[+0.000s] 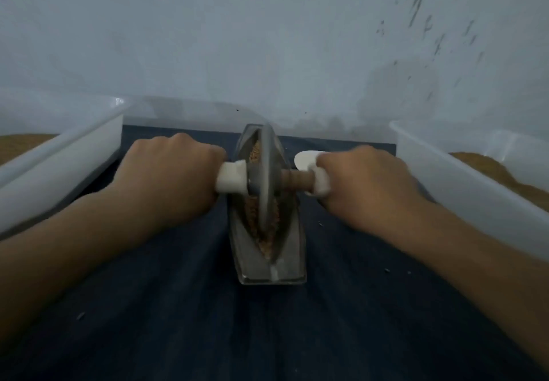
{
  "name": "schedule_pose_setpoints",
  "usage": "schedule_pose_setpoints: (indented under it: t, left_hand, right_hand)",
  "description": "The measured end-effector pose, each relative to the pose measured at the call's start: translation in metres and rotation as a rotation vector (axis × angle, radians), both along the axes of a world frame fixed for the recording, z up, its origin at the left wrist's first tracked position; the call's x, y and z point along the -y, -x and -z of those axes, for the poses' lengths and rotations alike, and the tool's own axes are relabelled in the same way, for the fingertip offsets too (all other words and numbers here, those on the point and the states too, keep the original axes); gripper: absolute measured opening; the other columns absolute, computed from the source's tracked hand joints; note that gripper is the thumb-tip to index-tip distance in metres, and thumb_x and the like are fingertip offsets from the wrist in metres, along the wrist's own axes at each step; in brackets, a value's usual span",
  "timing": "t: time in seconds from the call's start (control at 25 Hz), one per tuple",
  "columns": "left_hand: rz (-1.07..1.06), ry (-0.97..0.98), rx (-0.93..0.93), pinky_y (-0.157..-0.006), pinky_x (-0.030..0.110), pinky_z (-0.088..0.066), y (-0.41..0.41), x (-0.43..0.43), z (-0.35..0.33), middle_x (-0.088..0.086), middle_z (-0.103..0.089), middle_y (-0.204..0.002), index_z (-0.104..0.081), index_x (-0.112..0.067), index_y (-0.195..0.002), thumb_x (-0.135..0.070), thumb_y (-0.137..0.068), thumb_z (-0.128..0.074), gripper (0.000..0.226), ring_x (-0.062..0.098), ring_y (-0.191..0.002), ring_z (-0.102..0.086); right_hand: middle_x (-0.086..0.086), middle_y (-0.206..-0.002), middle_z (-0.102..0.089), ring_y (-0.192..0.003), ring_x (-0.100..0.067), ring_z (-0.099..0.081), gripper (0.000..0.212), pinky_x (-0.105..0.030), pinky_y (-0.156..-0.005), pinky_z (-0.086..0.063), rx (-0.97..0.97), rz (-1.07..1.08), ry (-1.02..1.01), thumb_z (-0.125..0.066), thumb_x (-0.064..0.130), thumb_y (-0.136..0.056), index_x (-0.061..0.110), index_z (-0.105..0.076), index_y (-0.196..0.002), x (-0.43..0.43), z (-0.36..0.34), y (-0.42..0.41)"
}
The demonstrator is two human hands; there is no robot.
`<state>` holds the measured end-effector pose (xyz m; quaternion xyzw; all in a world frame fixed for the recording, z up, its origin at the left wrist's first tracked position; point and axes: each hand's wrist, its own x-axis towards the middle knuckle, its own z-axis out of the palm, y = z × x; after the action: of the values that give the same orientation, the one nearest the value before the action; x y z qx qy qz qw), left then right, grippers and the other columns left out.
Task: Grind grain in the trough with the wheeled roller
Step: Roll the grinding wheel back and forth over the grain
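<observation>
Head view looks down on a narrow, boat-shaped metal trough (269, 273) lying at the centre of a dark blue cloth (178, 306). Its long axis runs from 6 o'clock to 12 o'clock: the blunt near end points at the person, the far end at the pale wall (237, 39). Brown grain (267, 233) lies along the bottom of the groove.

The wheeled roller (266, 169) stands upright on its rim inside the trough, in the far half. The grey disc is in line with the trough's long axis, and its wooden axle (297, 179) lies crosswise, from 9 o'clock to 3 o'clock.

Both hands are closed round the axle ends, knuckles up. The left hand (169, 178) grips the 9 o'clock end, where white padding (231, 178) shows between the fist and the disc. The right hand (365, 184) grips the 3 o'clock end, also over white padding (320, 183), and a rounded white piece (306, 159) sticks out just above its index finger. A bare stretch of axle shows between this hand and the disc. Both forearms reach in from the lower corners.

At 9 o'clock a translucent white bin (59, 166) sits beside the left forearm, with brown grain (20, 146) visible at its far edge. At 3 o'clock a second white bin (463, 184) holds a heap of brown material (499, 172). A few stray specks lie on the cloth.
</observation>
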<state>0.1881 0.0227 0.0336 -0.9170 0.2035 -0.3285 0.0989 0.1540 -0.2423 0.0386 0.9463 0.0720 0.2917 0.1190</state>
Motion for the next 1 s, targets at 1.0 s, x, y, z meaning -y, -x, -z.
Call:
schedule_pose_setpoints:
  t: [1.0]
  left_hand:
    - [-0.123, -0.074, -0.202, -0.049, 0.027, -0.034, -0.013, -0.001, -0.003, -0.01, -0.046, -0.064, -0.057, -0.033, -0.078, -0.053, -0.076, -0.055, 0.02, 0.013, -0.054, -0.048]
  right_hand:
    - [0.009, -0.051, -0.038, -0.043, -0.021, -0.038, 0.034, -0.019, -0.047, -0.015, 0.079, -0.063, 0.073, -0.073, 0.039, -0.07, 0.03, -0.041, -0.065, 0.005, 0.003, -0.016]
